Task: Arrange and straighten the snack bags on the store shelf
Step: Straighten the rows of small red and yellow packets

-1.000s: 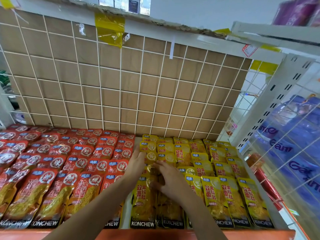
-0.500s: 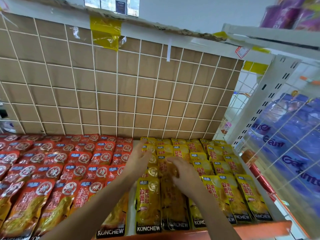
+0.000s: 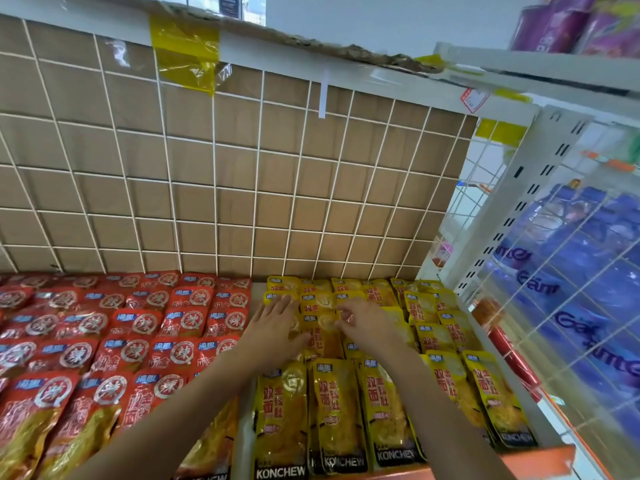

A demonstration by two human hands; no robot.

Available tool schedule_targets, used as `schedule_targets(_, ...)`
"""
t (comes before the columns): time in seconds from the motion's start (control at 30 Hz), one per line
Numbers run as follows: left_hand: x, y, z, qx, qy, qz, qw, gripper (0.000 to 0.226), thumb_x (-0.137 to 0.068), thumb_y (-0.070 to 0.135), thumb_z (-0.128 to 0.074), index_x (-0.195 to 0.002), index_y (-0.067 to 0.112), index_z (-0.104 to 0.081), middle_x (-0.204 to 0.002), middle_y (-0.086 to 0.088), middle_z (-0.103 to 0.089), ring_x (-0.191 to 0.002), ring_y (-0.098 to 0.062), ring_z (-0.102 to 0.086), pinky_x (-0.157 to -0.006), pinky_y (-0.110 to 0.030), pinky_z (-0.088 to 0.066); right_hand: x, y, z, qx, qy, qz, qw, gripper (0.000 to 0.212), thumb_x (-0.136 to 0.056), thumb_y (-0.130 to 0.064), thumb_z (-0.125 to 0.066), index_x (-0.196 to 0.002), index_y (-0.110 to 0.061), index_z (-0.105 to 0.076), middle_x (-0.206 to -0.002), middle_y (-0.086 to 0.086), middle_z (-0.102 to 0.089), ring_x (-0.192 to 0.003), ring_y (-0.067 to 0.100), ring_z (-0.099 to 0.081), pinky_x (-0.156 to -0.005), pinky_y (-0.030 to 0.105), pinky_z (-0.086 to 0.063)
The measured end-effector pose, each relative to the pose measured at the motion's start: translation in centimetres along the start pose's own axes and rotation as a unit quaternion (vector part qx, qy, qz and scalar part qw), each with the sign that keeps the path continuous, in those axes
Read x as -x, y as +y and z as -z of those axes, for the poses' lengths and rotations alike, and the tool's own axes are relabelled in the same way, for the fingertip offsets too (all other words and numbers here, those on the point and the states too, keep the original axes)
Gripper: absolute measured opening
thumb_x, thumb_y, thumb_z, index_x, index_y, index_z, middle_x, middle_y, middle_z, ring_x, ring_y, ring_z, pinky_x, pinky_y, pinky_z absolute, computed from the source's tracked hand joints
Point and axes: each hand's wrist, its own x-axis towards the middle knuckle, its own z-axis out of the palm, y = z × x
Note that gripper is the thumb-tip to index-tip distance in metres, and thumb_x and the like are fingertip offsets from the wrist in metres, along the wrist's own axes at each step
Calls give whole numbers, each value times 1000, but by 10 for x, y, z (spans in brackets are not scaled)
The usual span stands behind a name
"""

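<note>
yellow snack bags (image 3: 322, 327): long axes toward shelf (image 3: 540, 460) front; left hand (image 3: 277, 327) flat, spread on them; right hand (image 3: 363, 323) pinching one, nearer rear.

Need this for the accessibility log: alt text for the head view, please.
Both hands, left hand and right hand, rest on yellow snack bags mid-shelf. Red snack bags fill the left side; a white wire grid over brown backing stands behind.

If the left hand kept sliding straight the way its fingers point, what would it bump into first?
Probably the rear yellow plastic snack bags, just beyond the left hand. Past those stands the white wire grid panel backed by brown cardboard, though depth is hard to judge.
</note>
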Motion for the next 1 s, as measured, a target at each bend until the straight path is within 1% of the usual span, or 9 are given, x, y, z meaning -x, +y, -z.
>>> schedule_targets(0.13,-1,3,-9,-22,-2,21,1000,79,-89,65,-22,-149,19,3,-157,-1,9,-142,-16,17,-114,-35,10,-16,4,-2,-19,-25,11,999,30,-87,-35,-59,-112,-19,-61,-106,-1,-63,-99,16,-58,-78,27,-44)
schedule_targets(0.2,-1,4,-13,-28,8,23,999,112,-58,88,14,-148,20,8,-154,1,17,-134,-11,25,-110,-33,15,-22,6,-2,-42,-27,13,999,26,-86,-35,-61,-107,-20,-62,-104,-2,-62,-98,15,-57,-74,25,-41)
schedule_targets(0.23,0,4,-15,-32,6,26,999,129,-39,88,28,-147,20,10,-152,3,21,-130,-9,28,-108,-32,16,-25,6,-3,-50,-27,15,998,25,-85,-34,-62,-105,-19,-62,-104,-2,-62,-99,15,-56,-76,25,-41)
schedule_targets(0.3,-1,4,-20,-46,12,34,998,136,-28,84,37,-147,21,13,-151,2,23,-129,-10,29,-110,-34,16,-30,8,-5,-60,-30,16,998,21,-85,-31,-63,-101,-18,-62,-105,-1,-62,-100,15,-56,-79,26,-41)
schedule_targets(0.53,-2,4,-26,-69,31,44,996,124,-41,82,35,-147,22,12,-156,2,14,-131,-6,26,-111,-34,15,-42,14,-11,-79,-25,15,996,15,-90,-29,-55,-94,-17,-62,-102,1,-62,-98,17,-56,-78,28,-41)
schedule_targets(0.77,-1,5,-25,-63,36,49,996,126,-39,82,36,-147,23,12,-156,3,14,-131,-5,26,-110,-33,15,-44,12,-11,-65,-13,12,998,12,-91,-31,-52,-84,-22,-56,-102,1,-63,-98,18,-56,-71,25,-36)
schedule_targets(0.87,-2,3,-27,-58,40,47,996,125,-40,83,35,-147,23,10,-156,4,13,-131,-6,26,-111,-34,15,-43,12,-13,-66,-4,15,998,12,-91,-31,-53,-82,-24,-52,-94,-1,-61,-90,16,-55,-70,25,-36)
schedule_targets(0.93,-2,3,-26,-53,42,45,997,125,-41,84,32,-148,23,8,-157,4,11,-136,-7,22,-111,-33,14,-41,12,-13,-74,12,22,997,10,-90,-31,-54,-84,-23,-55,-86,-6,-56,-84,12,-51,-69,26,-38)
schedule_targets(1.0,1,6,-22,-33,52,44,997,121,-47,88,19,-148,24,3,-157,4,4,-142,-10,13,-112,-32,12,-36,14,-13,-79,49,40,995,11,-88,-32,-55,-89,-21,-58,-82,-10,-54,-81,10,-52,-67,27,-41)
